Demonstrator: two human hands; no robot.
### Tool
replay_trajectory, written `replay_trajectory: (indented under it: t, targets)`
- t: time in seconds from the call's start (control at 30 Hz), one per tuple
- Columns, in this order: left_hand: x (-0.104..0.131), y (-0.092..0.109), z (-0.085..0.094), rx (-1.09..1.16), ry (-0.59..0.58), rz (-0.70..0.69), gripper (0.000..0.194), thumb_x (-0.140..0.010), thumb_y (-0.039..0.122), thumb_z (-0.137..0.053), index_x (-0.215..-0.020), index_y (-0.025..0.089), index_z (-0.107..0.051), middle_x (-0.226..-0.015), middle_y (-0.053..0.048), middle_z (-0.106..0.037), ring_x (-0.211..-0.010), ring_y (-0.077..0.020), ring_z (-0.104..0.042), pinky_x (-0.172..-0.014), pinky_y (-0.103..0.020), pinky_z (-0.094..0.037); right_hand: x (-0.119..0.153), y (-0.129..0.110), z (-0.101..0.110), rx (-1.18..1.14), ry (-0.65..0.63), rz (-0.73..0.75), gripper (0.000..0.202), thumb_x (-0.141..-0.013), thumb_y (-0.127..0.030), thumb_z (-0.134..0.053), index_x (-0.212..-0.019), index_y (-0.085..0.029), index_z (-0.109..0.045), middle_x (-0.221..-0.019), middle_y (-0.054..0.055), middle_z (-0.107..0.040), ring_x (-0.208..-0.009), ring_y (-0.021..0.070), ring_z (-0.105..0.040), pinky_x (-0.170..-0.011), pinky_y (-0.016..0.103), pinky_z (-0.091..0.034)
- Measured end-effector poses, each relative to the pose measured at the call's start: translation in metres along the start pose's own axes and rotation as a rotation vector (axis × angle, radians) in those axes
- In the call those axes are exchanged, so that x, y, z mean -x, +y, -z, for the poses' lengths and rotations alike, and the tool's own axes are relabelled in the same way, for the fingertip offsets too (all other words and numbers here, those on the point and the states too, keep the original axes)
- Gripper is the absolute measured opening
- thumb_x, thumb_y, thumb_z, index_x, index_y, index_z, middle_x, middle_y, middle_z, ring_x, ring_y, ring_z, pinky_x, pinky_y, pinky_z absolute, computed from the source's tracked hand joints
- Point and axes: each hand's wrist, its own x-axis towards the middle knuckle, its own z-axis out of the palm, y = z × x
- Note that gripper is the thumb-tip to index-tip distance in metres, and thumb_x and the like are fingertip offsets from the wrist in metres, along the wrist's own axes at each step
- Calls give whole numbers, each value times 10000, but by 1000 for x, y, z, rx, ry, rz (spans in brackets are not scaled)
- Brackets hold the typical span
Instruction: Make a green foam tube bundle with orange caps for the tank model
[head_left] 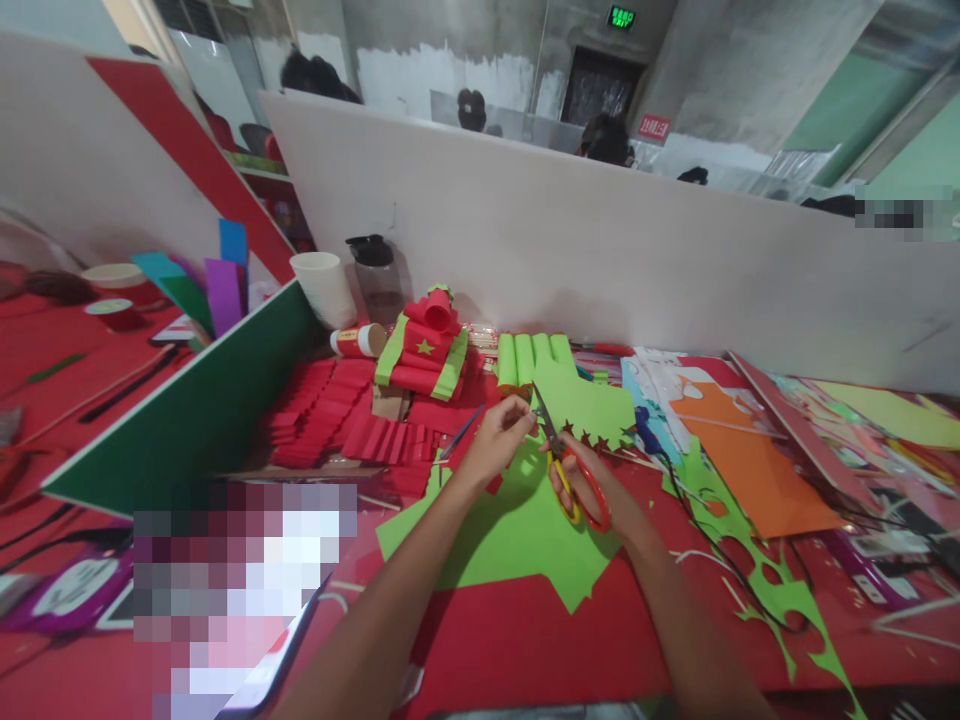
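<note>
My right hand (576, 478) holds scissors (556, 448) with one red and one yellow handle loop, blades pointing up and away. Close to the blades, the fingertips of my left hand (504, 432) are pinched together; what they hold is too small to make out. Beneath both hands lies a green paper sheet (495, 545) on the red table. Small dark star shapes (586, 438) sit in a row along another green sheet (600, 405). Behind my left hand stands a red and green paper model (426, 345) bearing a star.
Pleated red paper (322, 410) lies left, near a white cup (324, 285) and a dark-lidded bottle (376, 280). A phone (281, 640) is at the lower left. Green rolls (534, 362) stand behind. Orange paper (739, 450) and green cut-outs (750, 540) lie right. A white partition (487, 230) runs behind.
</note>
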Motion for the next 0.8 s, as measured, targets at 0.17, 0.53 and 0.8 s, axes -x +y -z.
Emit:
replay_trajectory:
  t: [0.17,0.53,0.8]
  targets:
    - [0,0,0,0,-2,0,178,-831,327,-594,-763,179,-522,-676,27,-546,-618,-104,-496,-599,-220,-373,-1,2,3,44,-7,2,593,-868,-703,-447,-1211,-222,-499,-649,-45,-508,-427,88,-461,-387,197,-363]
    - [1,4,0,-17,2,8,168,-830,316,-582,-750,181,-521,-679,25,-543,-631,-109,-500,-618,-226,-381,-4,7,4,56,20,-13,559,-871,-669,-469,-1186,-210,-520,-643,-52,-519,-391,73,-439,-366,187,-343]
    - [2,7,-1,-35,13,5,165,-840,304,-575,-739,182,-530,-670,23,-548,-635,-113,-507,-640,-237,-401,-4,4,3,66,36,-13,538,-879,-659,-469,-1173,-213,-532,-604,-61,-488,-375,75,-422,-349,179,-324]
